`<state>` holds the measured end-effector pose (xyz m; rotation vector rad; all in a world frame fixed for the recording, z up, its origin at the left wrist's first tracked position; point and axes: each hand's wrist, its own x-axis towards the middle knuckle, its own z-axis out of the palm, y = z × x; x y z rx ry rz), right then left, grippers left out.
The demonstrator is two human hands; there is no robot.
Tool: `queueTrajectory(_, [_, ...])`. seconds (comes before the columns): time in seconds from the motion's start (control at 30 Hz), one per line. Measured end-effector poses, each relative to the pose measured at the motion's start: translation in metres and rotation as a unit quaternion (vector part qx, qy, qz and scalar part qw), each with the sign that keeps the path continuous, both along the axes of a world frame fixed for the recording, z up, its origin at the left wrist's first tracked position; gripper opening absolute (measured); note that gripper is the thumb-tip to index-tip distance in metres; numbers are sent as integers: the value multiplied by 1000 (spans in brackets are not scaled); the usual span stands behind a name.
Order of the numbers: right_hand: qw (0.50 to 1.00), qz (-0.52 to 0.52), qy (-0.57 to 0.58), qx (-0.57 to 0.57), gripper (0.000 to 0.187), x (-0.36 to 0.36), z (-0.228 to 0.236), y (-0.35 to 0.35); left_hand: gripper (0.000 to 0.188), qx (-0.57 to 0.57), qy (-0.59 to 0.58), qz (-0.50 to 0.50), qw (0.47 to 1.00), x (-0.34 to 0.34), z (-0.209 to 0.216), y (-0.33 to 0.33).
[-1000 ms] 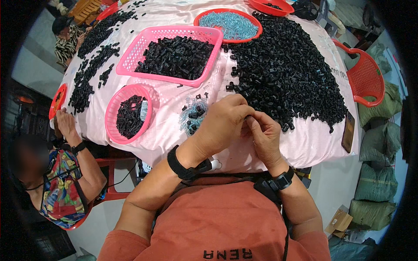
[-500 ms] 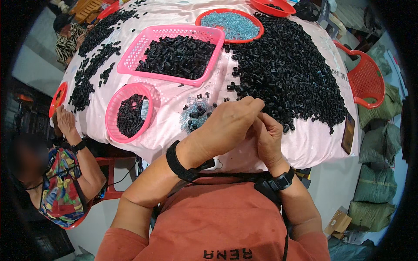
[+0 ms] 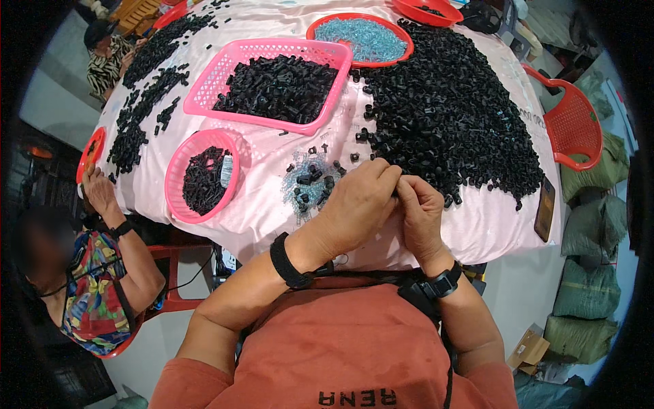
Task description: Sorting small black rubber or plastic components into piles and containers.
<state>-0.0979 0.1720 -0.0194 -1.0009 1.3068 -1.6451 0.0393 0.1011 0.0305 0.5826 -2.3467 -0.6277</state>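
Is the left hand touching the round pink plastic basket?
Apart. The head view shows pale pink cloth and small clear-blue pieces between the left hand and the basket.

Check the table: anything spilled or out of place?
Possibly: several black pieces lie mixed into the loose clear-blue pile beside the left hand, whereas the clear-blue pieces in the red tray look unmixed.
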Motion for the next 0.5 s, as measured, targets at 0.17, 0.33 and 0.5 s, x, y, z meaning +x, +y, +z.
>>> queueTrajectory(0.17, [999, 10, -39, 23, 17, 3, 5, 0, 39, -7, -16, -2, 1000, 0, -1, -6])
queueTrajectory(0.33, [999, 19, -3, 26, 17, 1, 3, -1, 38, -5, -23, -4, 1000, 0, -4, -7])
queueTrajectory(0.5, [998, 18, -60, 17, 16, 0, 1, 0, 35, 17, -16, -5, 1000, -5, -8, -3])
